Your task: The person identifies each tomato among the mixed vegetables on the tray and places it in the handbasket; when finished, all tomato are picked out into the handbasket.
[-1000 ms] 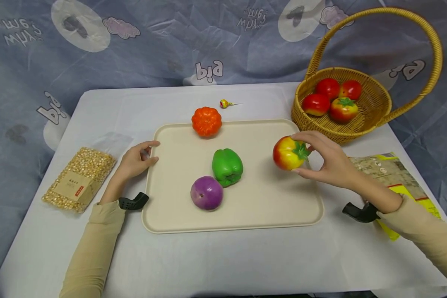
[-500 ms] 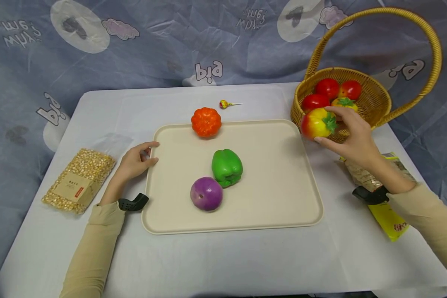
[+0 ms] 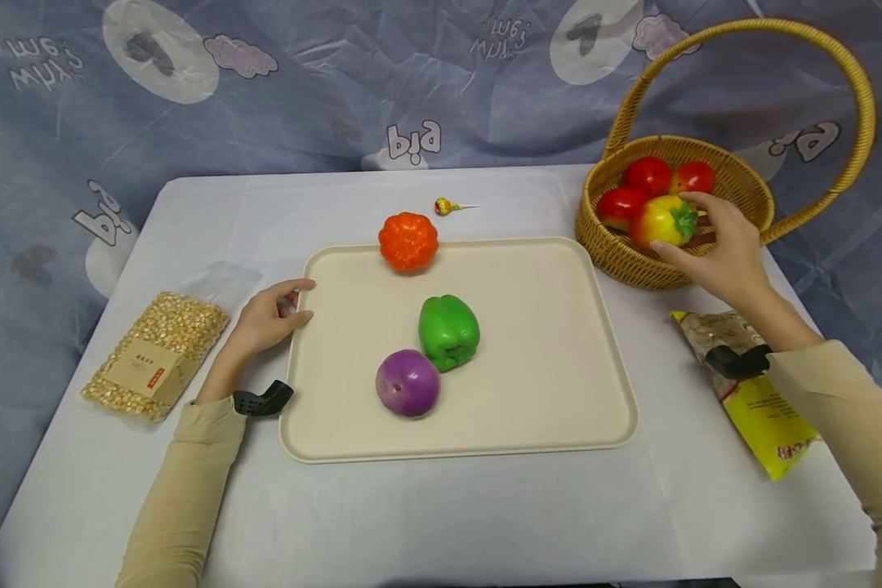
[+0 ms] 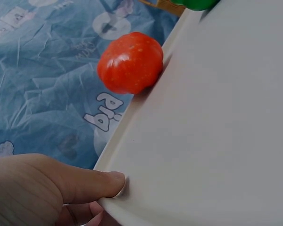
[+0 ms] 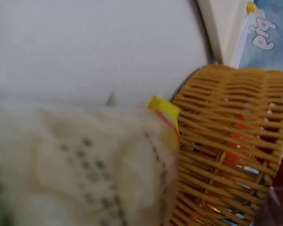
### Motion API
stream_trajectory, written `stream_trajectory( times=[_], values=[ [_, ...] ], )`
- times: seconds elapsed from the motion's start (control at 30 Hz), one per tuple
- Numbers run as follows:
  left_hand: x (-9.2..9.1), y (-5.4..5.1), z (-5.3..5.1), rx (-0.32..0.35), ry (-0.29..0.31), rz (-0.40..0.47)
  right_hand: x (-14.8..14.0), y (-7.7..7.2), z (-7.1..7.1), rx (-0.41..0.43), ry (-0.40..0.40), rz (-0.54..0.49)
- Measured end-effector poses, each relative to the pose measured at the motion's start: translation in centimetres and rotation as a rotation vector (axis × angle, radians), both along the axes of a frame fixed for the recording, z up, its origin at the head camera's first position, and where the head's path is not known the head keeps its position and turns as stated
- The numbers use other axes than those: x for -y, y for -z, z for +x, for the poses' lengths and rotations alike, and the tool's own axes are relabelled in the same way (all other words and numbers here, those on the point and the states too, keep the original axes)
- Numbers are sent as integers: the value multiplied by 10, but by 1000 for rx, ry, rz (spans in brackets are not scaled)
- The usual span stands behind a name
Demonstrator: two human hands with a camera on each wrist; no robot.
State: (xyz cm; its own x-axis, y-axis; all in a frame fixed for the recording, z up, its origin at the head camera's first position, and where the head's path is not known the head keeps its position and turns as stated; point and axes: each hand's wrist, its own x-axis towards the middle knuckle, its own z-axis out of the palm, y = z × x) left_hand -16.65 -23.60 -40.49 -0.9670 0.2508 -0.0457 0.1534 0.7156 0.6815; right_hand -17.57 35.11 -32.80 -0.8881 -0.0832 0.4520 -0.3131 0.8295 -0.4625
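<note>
My right hand [image 3: 731,249] holds a red-and-yellow tomato [image 3: 661,222] with a green leafy top, between thumb and fingers, inside the wicker basket [image 3: 635,265]. Several red tomatoes [image 3: 647,176] lie behind and left of it there. My left hand [image 3: 268,317] pinches the left rim of the cream tray [image 3: 536,392]; in the left wrist view its thumb [image 4: 104,183] lies on the rim. A green bell pepper [image 3: 448,331] and a round purple eggplant [image 3: 407,383] sit on the tray. An orange-red pumpkin-shaped vegetable [image 3: 407,242] rests at the tray's back edge.
A bag of corn kernels [image 3: 158,355] lies at the left. Beneath my right forearm is a yellow-and-brown packet [image 3: 764,416], whose corner [image 5: 165,110] shows in the right wrist view. A lollipop [image 3: 452,206] lies behind the tray. The basket's tall handle [image 3: 863,106] arches over its opening.
My right hand has carried the red-and-yellow tomato from above the tray's right side, rightward and back, into the basket. It now hides the similar one there. My left hand stays on the rim.
</note>
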Motion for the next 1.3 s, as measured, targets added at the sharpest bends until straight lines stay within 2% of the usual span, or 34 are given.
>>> stream_trajectory(
  times=[0.13,0.23,0.3,0.57,0.87,1.1,1.3],
  values=[
    [-1,-1,-1,-2,1,3,-7,1,-5,145,54,56],
    [-1,-1,-1,3,-2,1,-9,2,-10,248,61,96],
    [-2,-1,-1,6,-2,-2,-11,2,-14,286,50,119],
    [-2,-3,0,-6,-3,-8,-14,-1,-30,328,-34,238],
    [-1,-2,2,-4,-4,-1,-13,-2,-41,471,-51,279],
    [0,0,2,-6,7,18,-15,0,-41,490,-39,269],
    [1,-1,0,12,21,23,-16,-6,-34,456,-51,278]
  ],
)
